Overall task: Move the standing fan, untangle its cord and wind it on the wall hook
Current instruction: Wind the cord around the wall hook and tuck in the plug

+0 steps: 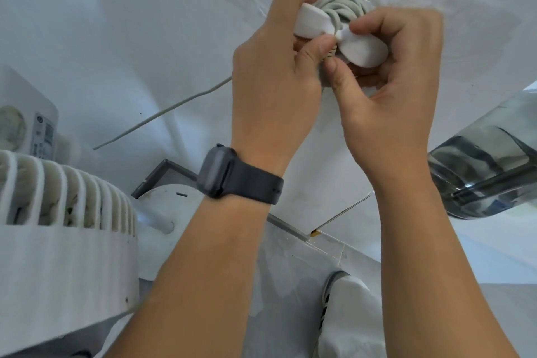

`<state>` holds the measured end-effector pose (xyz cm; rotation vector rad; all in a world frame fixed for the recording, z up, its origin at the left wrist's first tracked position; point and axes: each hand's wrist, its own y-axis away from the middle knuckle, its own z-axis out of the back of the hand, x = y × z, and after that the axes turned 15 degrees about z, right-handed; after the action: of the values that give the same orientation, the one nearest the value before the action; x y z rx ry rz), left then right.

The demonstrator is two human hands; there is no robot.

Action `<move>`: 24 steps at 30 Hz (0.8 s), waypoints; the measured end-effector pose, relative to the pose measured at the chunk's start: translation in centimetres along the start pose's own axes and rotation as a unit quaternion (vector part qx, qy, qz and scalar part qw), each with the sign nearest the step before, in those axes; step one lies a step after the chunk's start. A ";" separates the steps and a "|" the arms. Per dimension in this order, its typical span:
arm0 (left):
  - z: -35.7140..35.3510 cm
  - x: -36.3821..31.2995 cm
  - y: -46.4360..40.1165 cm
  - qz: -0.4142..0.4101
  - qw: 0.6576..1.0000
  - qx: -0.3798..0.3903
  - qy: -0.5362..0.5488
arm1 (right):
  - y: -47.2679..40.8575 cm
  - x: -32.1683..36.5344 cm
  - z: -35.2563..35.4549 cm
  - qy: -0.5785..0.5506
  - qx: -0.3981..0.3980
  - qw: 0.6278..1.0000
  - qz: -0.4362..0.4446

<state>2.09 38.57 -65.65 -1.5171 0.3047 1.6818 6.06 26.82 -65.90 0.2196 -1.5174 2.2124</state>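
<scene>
Left hand (279,67): I have it curled round the hook (312,22) end, thumb pinching by the cord (343,7).
Right hand (398,67): I see its fingers clamped on the hook's near white lobe.
Cord place: coiled on the hook, directly above and between both hands, against the wall (116,23).
Loose run: it slants down-left from the left hand toward the fan (58,212); its long axis runs along that diagonal.
Nearer hand: the left, I judge, for taking up the slack.
Count: two hands, one hook, one cord, one fan, one watch (220,171).
</scene>
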 end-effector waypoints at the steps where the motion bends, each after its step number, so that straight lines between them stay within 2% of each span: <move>1: -0.3 0.1 0.2 -0.011 1.000 -0.009 -0.009 | 0.0 0.1 0.0 0.004 -0.001 1.000 -0.002; 10: -1.3 1.1 0.4 -0.054 0.997 -0.043 -0.044 | 0.0 0.2 0.0 0.023 0.003 1.000 -0.007; 16: -2.0 1.8 0.3 -0.061 0.997 -0.035 -0.026 | 0.0 0.3 -0.1 0.033 0.005 0.999 -0.009; 24: -2.4 2.6 0.4 -0.115 0.986 -0.113 -0.044 | 0.2 0.4 0.1 0.044 0.016 0.999 -0.001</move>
<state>3.66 37.76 -68.69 -1.5693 -0.1103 1.6339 5.61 26.77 -65.85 0.1322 -1.4357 2.2147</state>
